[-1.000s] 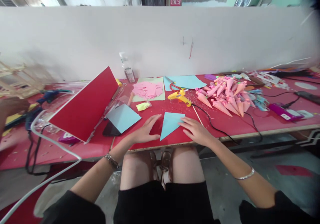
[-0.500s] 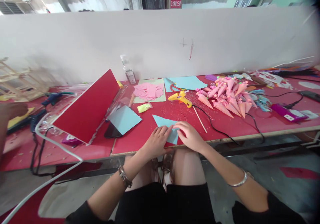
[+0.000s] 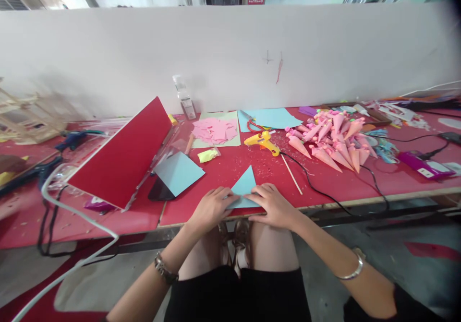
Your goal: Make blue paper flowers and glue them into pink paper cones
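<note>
A light blue sheet of paper (image 3: 245,182), folded to a triangle with its point toward the far side, lies at the table's front edge. My left hand (image 3: 214,206) grips its left corner, fingers bent over the paper. At the right corner is my right hand (image 3: 273,204), closed on the paper with the fingertips on top. Both hands partly cover the lower corners. To the left, another blue sheet (image 3: 180,172) rests partly on a dark flat object (image 3: 161,190).
Beyond the folded paper are a yellow glue gun (image 3: 262,142) with a black cord, a thin stick (image 3: 291,174), a yellow packet (image 3: 209,155) and pink paper pieces (image 3: 216,130). Pink cones (image 3: 336,137) are heaped at the right. A red board (image 3: 126,156) leans at the left.
The blue paper has turned, so its point now faces away from me. My hands have moved apart, from close together on the paper to its two lower corners.
</note>
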Demonstrator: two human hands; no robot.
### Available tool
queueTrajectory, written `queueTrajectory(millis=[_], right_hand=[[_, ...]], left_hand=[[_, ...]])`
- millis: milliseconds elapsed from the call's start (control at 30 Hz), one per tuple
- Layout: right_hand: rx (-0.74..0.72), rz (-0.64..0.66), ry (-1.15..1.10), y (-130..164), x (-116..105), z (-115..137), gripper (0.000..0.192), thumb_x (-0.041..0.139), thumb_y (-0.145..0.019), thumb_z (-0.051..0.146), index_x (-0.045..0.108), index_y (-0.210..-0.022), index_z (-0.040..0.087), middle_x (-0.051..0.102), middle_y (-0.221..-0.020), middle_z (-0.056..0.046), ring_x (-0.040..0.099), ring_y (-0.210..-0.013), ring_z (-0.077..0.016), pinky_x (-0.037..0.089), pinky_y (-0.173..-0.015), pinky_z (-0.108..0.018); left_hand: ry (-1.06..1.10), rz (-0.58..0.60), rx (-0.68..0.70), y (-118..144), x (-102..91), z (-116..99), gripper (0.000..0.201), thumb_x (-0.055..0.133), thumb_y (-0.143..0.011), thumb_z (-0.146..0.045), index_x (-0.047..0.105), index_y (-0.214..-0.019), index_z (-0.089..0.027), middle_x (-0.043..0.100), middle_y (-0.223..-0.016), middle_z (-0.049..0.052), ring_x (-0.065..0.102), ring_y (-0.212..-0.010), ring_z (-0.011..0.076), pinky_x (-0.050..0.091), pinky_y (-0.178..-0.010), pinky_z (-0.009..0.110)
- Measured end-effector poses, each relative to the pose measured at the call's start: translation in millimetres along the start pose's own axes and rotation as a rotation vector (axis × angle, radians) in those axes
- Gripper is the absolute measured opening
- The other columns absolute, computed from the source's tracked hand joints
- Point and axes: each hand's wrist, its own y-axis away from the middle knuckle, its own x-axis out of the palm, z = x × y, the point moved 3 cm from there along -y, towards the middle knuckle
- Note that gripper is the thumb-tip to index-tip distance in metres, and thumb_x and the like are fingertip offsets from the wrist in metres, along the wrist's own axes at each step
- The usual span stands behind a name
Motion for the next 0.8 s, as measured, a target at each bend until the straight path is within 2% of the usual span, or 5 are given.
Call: queueTrajectory(millis=[200, 400, 567, 700, 800], right_hand=[[0.014, -0.050, -0.103, -10, 3, -4, 0.020, 0.050, -0.082, 0.027, 0.062, -0.097, 0.021, 0.056, -0.090, -0.006, 0.050, -0.083, -0.0161, 0.040, -0.076, -0.030], [-0.024, -0.023, -0.173, -11, 3, -12, 0.023, 0.044, -0.085, 0.020, 0.064, -0.095, 0.022, 0.057, -0.088, -0.005, 0.049, -0.082, -0.0157, 0.042, -0.074, -0.030], [-0.015, 0.021, -0.267, -11, 0, -16, 0.025, 0.051, -0.079, 0.012, 0.063, -0.096, 0.024, 0.057, -0.093, -0.003, 0.049, -0.086, -0.0159, 0.041, -0.079, -0.031], [0.076, -0.037, -0.313, -18, 2, -16, 0.012, 0.053, -0.080, 0.021, 0.064, -0.086, 0.020, 0.059, -0.086, -0.004, 0.051, -0.082, -0.0153, 0.041, -0.076, -0.029], [0.115, -0.067, -0.333, -22, 4, -16, 0.014, 0.053, -0.080, 0.028, 0.062, -0.077, 0.018, 0.058, -0.081, -0.004, 0.052, -0.078, -0.0149, 0.040, -0.073, -0.028]], left_hand=[[0.128, -0.042, -0.017, 2, 3.0, 7, 0.027, 0.049, -0.081, -0.022, 0.056, -0.107, -0.024, 0.058, -0.095, 0.005, 0.053, -0.088, 0.0178, 0.045, -0.076, 0.030], [0.223, -0.075, -0.019, 1, 5.7, 9, 0.025, 0.046, -0.082, -0.020, 0.058, -0.103, -0.024, 0.058, -0.096, 0.005, 0.053, -0.089, 0.0170, 0.044, -0.077, 0.029], [0.192, -0.065, -0.084, 0, 5.3, 7, 0.023, 0.049, -0.080, -0.021, 0.057, -0.102, -0.024, 0.058, -0.094, 0.004, 0.053, -0.088, 0.0176, 0.044, -0.074, 0.028], [0.226, -0.082, -0.148, -4, 7.3, 7, 0.016, 0.051, -0.080, -0.027, 0.059, -0.093, -0.022, 0.058, -0.091, 0.003, 0.053, -0.085, 0.0167, 0.043, -0.071, 0.026], [0.259, -0.110, -0.199, -5, 9.4, 10, 0.017, 0.050, -0.081, -0.033, 0.060, -0.086, -0.021, 0.058, -0.086, 0.002, 0.053, -0.080, 0.0151, 0.042, -0.068, 0.024]])
